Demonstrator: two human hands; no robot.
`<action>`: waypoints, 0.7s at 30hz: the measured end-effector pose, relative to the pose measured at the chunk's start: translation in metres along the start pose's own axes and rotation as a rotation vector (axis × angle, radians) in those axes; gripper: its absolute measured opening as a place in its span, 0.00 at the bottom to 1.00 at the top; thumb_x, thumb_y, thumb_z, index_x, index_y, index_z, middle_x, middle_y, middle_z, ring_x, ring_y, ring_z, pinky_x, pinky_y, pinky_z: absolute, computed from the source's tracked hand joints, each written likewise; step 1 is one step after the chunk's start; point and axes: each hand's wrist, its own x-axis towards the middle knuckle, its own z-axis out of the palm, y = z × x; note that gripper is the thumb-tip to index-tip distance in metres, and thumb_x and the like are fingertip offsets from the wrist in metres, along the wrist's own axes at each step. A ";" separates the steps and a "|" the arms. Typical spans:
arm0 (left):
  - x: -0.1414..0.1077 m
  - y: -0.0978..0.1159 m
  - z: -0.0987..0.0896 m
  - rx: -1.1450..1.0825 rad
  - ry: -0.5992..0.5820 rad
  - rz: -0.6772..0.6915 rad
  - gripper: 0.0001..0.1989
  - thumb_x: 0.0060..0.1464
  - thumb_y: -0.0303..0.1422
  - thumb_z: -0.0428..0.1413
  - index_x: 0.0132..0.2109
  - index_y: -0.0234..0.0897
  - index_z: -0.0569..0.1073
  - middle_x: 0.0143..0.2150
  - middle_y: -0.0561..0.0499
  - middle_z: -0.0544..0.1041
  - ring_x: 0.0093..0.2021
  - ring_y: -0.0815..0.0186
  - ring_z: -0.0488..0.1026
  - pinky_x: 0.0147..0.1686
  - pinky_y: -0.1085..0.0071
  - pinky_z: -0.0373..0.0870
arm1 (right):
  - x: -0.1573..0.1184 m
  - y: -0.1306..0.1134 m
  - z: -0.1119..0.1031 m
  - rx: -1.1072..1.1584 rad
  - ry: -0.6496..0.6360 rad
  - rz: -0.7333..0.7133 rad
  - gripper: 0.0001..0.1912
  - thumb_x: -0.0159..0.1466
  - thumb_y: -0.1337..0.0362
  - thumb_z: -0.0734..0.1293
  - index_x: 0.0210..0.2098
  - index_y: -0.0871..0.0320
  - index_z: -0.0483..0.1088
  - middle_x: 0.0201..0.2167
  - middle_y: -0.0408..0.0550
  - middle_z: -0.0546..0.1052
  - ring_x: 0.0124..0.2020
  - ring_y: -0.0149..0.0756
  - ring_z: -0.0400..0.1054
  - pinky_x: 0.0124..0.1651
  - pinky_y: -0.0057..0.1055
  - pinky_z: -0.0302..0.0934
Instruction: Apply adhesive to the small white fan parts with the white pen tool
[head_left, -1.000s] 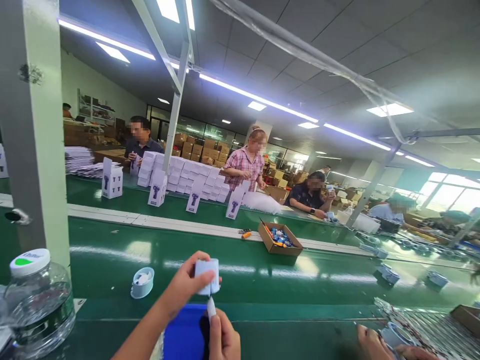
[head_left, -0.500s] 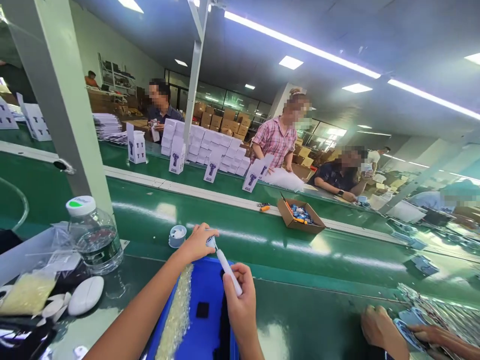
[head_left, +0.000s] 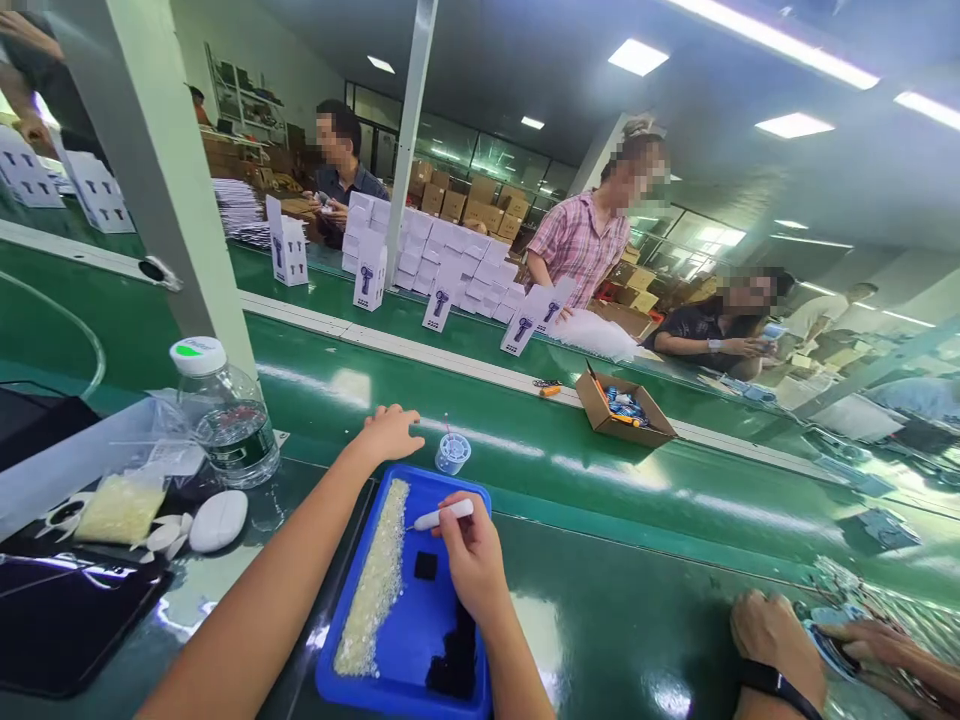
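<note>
My left hand (head_left: 390, 433) is stretched over the green belt beyond the tray, fingers apart, with nothing visible in it. Just right of it stands a light-blue round slotted part (head_left: 453, 453) with a thin reddish wire sticking up. My right hand (head_left: 476, 555) grips a white pen-shaped tool (head_left: 450, 512), its thin tip pointing left over the blue tray (head_left: 409, 625). Along the tray's left side lies a strip of small pale-yellow pieces (head_left: 375, 590), close to the tip. A black square (head_left: 426, 566) and a black patch (head_left: 454, 655) also lie in the tray.
At left stand a water bottle (head_left: 236, 430), a white oval case (head_left: 218, 521) and a bag of yellow pieces (head_left: 120, 508). A carton of parts (head_left: 626, 408) sits across the belt (head_left: 510, 430). A co-worker's hands (head_left: 780, 640) work at right; others sit or stand opposite.
My left hand has let go of the light-blue round part, which now stands on the belt, and has moved left. My right hand has drawn the tool back over the tray, tip swung left.
</note>
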 end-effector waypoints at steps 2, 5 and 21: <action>0.000 -0.003 0.001 -0.003 -0.052 -0.001 0.23 0.46 0.39 0.55 0.50 0.41 0.71 0.55 0.41 0.65 0.57 0.46 0.58 0.52 0.53 0.60 | 0.000 0.001 0.000 0.006 -0.007 0.004 0.10 0.65 0.56 0.60 0.37 0.56 0.64 0.35 0.46 0.69 0.31 0.33 0.66 0.36 0.31 0.65; 0.002 -0.005 0.005 -0.008 -0.071 0.015 0.24 0.46 0.39 0.55 0.52 0.40 0.69 0.56 0.41 0.64 0.57 0.48 0.58 0.53 0.57 0.60 | 0.000 0.002 0.000 0.009 -0.024 0.014 0.09 0.65 0.56 0.60 0.37 0.55 0.64 0.35 0.46 0.69 0.30 0.33 0.66 0.35 0.31 0.64; 0.003 -0.003 0.006 -0.204 0.143 0.036 0.17 0.42 0.30 0.56 0.44 0.37 0.73 0.44 0.43 0.72 0.45 0.56 0.70 0.44 0.67 0.65 | -0.001 -0.004 -0.022 -0.339 0.149 -0.220 0.07 0.63 0.61 0.63 0.31 0.58 0.65 0.25 0.41 0.67 0.26 0.30 0.61 0.31 0.26 0.58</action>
